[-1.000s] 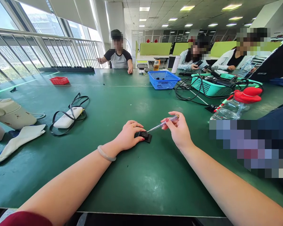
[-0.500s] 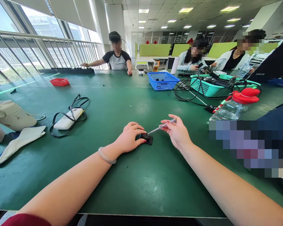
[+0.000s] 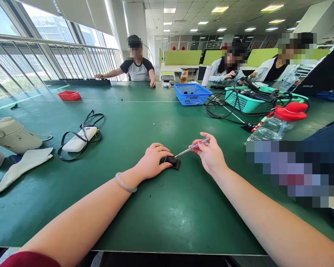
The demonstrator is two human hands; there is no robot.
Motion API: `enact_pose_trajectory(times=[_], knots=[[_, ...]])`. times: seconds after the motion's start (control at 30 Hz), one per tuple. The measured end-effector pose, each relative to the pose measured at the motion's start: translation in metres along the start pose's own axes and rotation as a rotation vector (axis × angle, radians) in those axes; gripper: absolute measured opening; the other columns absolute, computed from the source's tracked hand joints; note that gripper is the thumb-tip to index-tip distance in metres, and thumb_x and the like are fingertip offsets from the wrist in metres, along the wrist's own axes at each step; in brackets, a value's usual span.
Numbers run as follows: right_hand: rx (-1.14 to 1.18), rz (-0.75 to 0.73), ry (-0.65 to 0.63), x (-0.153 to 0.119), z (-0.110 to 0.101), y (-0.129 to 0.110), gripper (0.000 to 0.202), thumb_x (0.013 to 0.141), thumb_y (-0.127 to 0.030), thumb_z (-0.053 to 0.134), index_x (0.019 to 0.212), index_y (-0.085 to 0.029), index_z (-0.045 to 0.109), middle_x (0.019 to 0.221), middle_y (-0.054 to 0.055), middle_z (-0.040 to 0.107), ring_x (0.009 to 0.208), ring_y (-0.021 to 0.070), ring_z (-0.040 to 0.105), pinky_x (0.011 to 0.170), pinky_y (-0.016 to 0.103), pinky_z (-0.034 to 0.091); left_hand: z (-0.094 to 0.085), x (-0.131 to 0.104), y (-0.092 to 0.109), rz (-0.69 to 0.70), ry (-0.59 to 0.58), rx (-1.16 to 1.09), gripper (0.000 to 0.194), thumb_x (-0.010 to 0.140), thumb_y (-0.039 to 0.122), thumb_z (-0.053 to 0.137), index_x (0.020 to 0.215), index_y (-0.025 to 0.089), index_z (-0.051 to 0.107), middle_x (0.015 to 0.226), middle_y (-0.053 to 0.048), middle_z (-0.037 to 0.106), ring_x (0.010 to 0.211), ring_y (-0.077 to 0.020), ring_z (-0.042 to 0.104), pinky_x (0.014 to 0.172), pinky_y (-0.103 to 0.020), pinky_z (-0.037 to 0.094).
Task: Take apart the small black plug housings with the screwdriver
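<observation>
On the green table (image 3: 161, 218), the left hand (image 3: 153, 161) presses down on a small black part (image 3: 173, 161) near the middle. The right hand (image 3: 210, 154) pinches a clear-handled screwdriver (image 3: 190, 147), whose tip seems to touch the part.

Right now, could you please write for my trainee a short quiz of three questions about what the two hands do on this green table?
1. True or false: the left hand presses down the small black part.
2. Which tool is in the right hand? A) screwdriver B) scissors C) tweezers
3. Fill in: the tool's tip points at the ____.

Key: 1 true; 2 A; 3 small black part.
</observation>
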State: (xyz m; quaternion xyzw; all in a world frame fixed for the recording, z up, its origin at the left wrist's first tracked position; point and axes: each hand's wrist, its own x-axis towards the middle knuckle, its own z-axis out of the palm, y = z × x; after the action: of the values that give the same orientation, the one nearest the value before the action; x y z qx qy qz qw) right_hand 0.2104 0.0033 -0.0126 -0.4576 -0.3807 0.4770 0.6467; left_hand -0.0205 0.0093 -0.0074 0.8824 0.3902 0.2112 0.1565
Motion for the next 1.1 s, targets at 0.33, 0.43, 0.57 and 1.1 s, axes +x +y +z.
enact_pose_trajectory(times=[0.33,0.43,0.57,1.1], knots=[[0.013,-0.015,-0.008,0.001,-0.001,-0.001,0.036,0.076,-0.032,0.071,0.105,-0.03,0.049,0.075,-0.007,0.064,0.075,0.0169,0.069,0.079,0.042,0.057,-0.001,0.0,0.001,-0.004,-0.009,-0.011,0.026,0.085,0.031,0.072,0.11,0.026,0.072,0.123,-0.005,0.069,0.126,-0.0289,0.047,0.114,-0.052,0.037],[0.021,0.013,-0.015,0.0,-0.001,-0.003,0.037,0.075,-0.03,0.07,0.105,-0.029,0.049,0.075,-0.007,0.065,0.075,0.0166,0.069,0.079,0.041,0.057,-0.002,0.0,0.002,-0.001,-0.025,-0.012,0.026,0.086,0.031,0.071,0.111,0.027,0.072,0.124,-0.005,0.069,0.127,-0.0291,0.047,0.114,-0.052,0.036],[0.011,0.011,-0.016,0.0,-0.001,-0.004,0.038,0.074,-0.032,0.071,0.105,-0.029,0.048,0.074,-0.007,0.064,0.073,0.0163,0.068,0.077,0.04,0.056,-0.002,0.0,0.002,-0.013,-0.039,0.001,0.027,0.086,0.028,0.07,0.113,0.027,0.072,0.124,-0.005,0.069,0.127,-0.0294,0.046,0.113,-0.051,0.037],[-0.074,-0.228,-0.075,-0.011,0.004,-0.008,0.036,0.08,-0.035,0.064,0.111,-0.032,0.044,0.076,-0.007,0.059,0.07,0.0166,0.064,0.076,0.04,0.054,0.0,0.001,-0.001,0.007,-0.027,-0.015,0.026,0.087,0.027,0.068,0.112,0.029,0.073,0.125,-0.004,0.069,0.127,-0.0286,0.048,0.115,-0.052,0.037]])
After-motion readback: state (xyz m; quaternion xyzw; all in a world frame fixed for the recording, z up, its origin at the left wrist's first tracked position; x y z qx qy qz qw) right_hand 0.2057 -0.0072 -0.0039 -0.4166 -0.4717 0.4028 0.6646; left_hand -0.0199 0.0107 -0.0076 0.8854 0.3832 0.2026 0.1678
